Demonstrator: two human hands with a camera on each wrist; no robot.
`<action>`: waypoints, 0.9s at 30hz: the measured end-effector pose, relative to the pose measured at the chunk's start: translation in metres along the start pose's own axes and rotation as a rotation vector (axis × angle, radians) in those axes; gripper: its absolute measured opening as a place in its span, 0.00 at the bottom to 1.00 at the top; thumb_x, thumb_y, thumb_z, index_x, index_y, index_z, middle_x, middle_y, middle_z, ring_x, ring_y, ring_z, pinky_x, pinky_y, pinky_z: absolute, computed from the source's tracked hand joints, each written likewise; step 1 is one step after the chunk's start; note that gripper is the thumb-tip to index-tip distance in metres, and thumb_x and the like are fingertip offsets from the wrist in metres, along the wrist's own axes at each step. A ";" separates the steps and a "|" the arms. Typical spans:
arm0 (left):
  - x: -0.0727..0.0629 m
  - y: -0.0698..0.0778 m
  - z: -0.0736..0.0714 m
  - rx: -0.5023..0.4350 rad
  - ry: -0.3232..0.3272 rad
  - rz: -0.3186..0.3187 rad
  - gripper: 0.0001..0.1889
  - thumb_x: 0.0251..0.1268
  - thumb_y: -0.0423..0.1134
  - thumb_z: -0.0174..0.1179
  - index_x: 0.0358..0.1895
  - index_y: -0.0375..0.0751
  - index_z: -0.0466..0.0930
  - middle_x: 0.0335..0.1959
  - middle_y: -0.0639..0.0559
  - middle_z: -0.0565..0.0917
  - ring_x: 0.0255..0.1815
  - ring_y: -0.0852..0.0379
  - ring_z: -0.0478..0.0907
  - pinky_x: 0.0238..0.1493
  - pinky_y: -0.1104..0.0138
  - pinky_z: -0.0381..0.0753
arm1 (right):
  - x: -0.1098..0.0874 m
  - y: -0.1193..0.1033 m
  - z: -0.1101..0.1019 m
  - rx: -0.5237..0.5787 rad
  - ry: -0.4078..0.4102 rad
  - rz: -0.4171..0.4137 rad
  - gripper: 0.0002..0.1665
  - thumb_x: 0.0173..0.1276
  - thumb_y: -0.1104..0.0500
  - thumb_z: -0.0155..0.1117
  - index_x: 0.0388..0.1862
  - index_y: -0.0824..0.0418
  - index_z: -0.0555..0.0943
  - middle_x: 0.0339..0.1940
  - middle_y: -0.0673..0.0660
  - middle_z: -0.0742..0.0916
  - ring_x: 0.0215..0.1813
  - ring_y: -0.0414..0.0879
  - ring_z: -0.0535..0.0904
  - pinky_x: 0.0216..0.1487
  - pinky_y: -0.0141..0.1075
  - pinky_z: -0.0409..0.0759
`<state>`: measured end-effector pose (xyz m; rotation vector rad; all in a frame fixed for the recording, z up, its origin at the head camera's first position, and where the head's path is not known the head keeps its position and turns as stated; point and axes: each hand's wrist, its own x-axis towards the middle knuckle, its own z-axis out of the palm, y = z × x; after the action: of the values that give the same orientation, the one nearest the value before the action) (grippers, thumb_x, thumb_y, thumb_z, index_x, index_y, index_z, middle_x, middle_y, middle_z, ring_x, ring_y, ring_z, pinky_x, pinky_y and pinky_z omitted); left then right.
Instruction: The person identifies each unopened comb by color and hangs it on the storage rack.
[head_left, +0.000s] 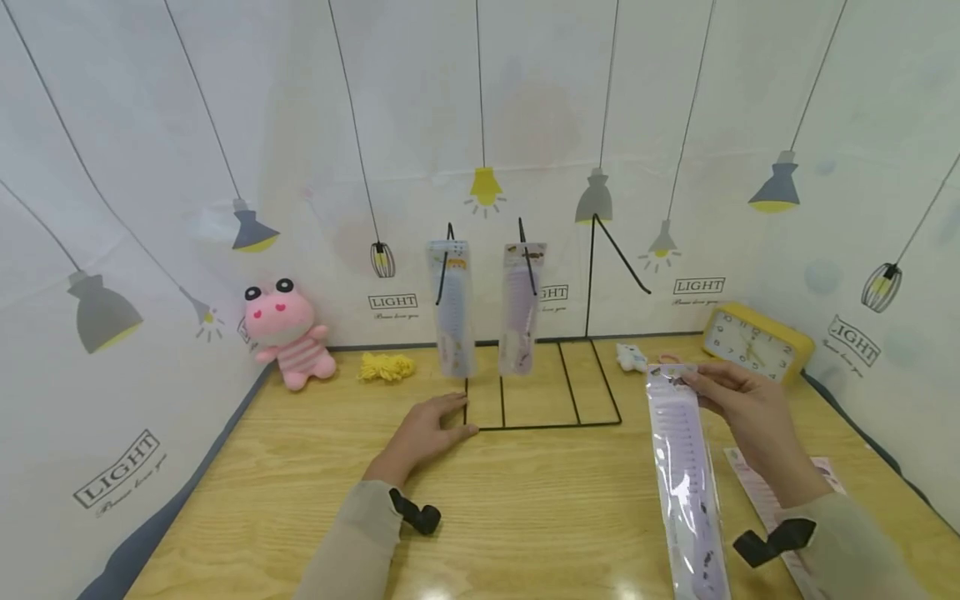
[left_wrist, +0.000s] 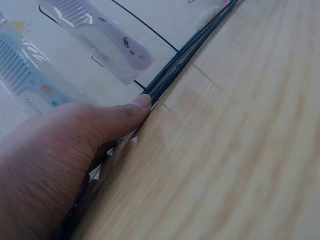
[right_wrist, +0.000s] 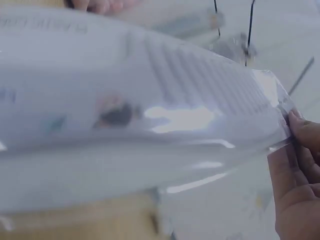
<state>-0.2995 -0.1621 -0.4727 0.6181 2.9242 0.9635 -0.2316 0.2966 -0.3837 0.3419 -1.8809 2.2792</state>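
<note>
My right hand (head_left: pixel 750 408) pinches the top of a clear packet holding a lilac comb (head_left: pixel 684 467), which hangs down at the right; this packaged comb (right_wrist: pixel 190 85) fills much of the right wrist view. My left hand (head_left: pixel 423 433) holds the front left corner of a black wire rack (head_left: pixel 547 427), its thumb (left_wrist: pixel 137 107) on the front bar and the other fingers partly hidden. On the rack's left hook hangs a packaged blue comb (head_left: pixel 452 317). A packaged purple comb (head_left: pixel 519 317) hangs from the middle hook, while the right hook (head_left: pixel 622 255) is bare.
Another pink packet (head_left: pixel 757 492) lies on the wooden table (head_left: pixel 525 517) under my right forearm. Along the back stand a pink plush toy (head_left: pixel 292 333), a yellow yarn bundle (head_left: pixel 386 367), a small white figure (head_left: pixel 632 357) and a yellow alarm clock (head_left: pixel 757 342). A printed curtain (head_left: pixel 300 108) encloses the table.
</note>
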 end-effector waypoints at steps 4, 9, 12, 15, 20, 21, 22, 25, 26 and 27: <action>0.001 -0.004 0.001 -0.001 -0.003 0.003 0.36 0.68 0.61 0.61 0.75 0.49 0.68 0.76 0.51 0.67 0.76 0.44 0.62 0.74 0.46 0.61 | 0.007 -0.019 0.035 -0.069 -0.050 -0.034 0.08 0.69 0.66 0.68 0.46 0.67 0.86 0.41 0.51 0.90 0.42 0.40 0.87 0.44 0.30 0.86; 0.002 -0.006 0.000 -0.006 -0.008 0.001 0.37 0.68 0.62 0.61 0.75 0.50 0.68 0.76 0.51 0.66 0.76 0.45 0.61 0.74 0.46 0.61 | 0.021 -0.034 0.073 -0.098 -0.089 -0.140 0.10 0.68 0.66 0.69 0.45 0.72 0.85 0.39 0.53 0.91 0.40 0.41 0.87 0.42 0.32 0.86; 0.003 -0.008 0.000 -0.005 -0.008 0.005 0.36 0.68 0.62 0.61 0.75 0.50 0.68 0.76 0.51 0.66 0.76 0.45 0.61 0.74 0.46 0.61 | 0.029 -0.039 0.093 -0.110 -0.098 -0.179 0.13 0.68 0.64 0.70 0.45 0.73 0.84 0.40 0.53 0.91 0.41 0.42 0.87 0.43 0.32 0.86; 0.003 -0.008 0.000 0.001 -0.007 0.000 0.37 0.68 0.63 0.61 0.75 0.51 0.68 0.76 0.52 0.66 0.76 0.46 0.62 0.74 0.47 0.61 | 0.037 -0.043 0.110 -0.128 -0.099 -0.199 0.15 0.68 0.61 0.71 0.46 0.72 0.84 0.41 0.54 0.91 0.42 0.44 0.86 0.44 0.33 0.86; 0.003 -0.007 0.001 0.005 0.000 -0.002 0.36 0.68 0.62 0.61 0.75 0.51 0.69 0.76 0.52 0.66 0.76 0.46 0.62 0.74 0.47 0.62 | 0.050 -0.046 0.134 -0.140 -0.087 -0.228 0.15 0.67 0.59 0.72 0.46 0.70 0.85 0.42 0.55 0.91 0.42 0.44 0.87 0.45 0.35 0.87; 0.003 -0.007 0.001 0.007 0.002 -0.001 0.36 0.68 0.62 0.61 0.75 0.51 0.69 0.76 0.51 0.67 0.76 0.46 0.62 0.74 0.46 0.62 | 0.052 -0.046 0.138 -0.132 -0.088 -0.231 0.15 0.67 0.59 0.72 0.46 0.70 0.85 0.42 0.54 0.91 0.42 0.44 0.87 0.44 0.35 0.87; 0.003 -0.007 0.001 0.008 0.003 0.000 0.36 0.68 0.62 0.61 0.75 0.51 0.69 0.76 0.51 0.67 0.76 0.45 0.63 0.74 0.46 0.62 | 0.054 -0.047 0.142 -0.119 -0.091 -0.236 0.14 0.67 0.60 0.72 0.46 0.70 0.85 0.41 0.54 0.91 0.42 0.44 0.87 0.45 0.35 0.87; 0.003 -0.006 0.001 0.010 0.002 -0.006 0.36 0.68 0.62 0.61 0.75 0.51 0.69 0.76 0.52 0.67 0.76 0.46 0.63 0.74 0.47 0.62 | 0.058 -0.047 0.152 -0.085 -0.094 -0.250 0.13 0.66 0.61 0.73 0.45 0.70 0.86 0.41 0.54 0.91 0.42 0.44 0.87 0.44 0.35 0.87; 0.003 -0.006 0.001 0.010 0.003 -0.006 0.36 0.68 0.62 0.61 0.75 0.51 0.69 0.76 0.52 0.67 0.76 0.46 0.63 0.74 0.47 0.62 | 0.059 -0.047 0.155 -0.078 -0.094 -0.252 0.13 0.66 0.61 0.73 0.45 0.69 0.86 0.40 0.54 0.91 0.42 0.44 0.87 0.44 0.34 0.87; 0.003 -0.006 0.001 0.014 0.002 -0.005 0.36 0.68 0.62 0.61 0.75 0.52 0.69 0.76 0.53 0.67 0.76 0.46 0.63 0.75 0.48 0.62 | 0.060 -0.046 0.157 -0.069 -0.093 -0.253 0.13 0.66 0.62 0.73 0.45 0.69 0.86 0.40 0.54 0.91 0.42 0.43 0.87 0.45 0.34 0.87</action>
<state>-0.3042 -0.1646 -0.4766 0.6108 2.9354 0.9456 -0.2660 0.1500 -0.2949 0.6462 -1.8334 2.0607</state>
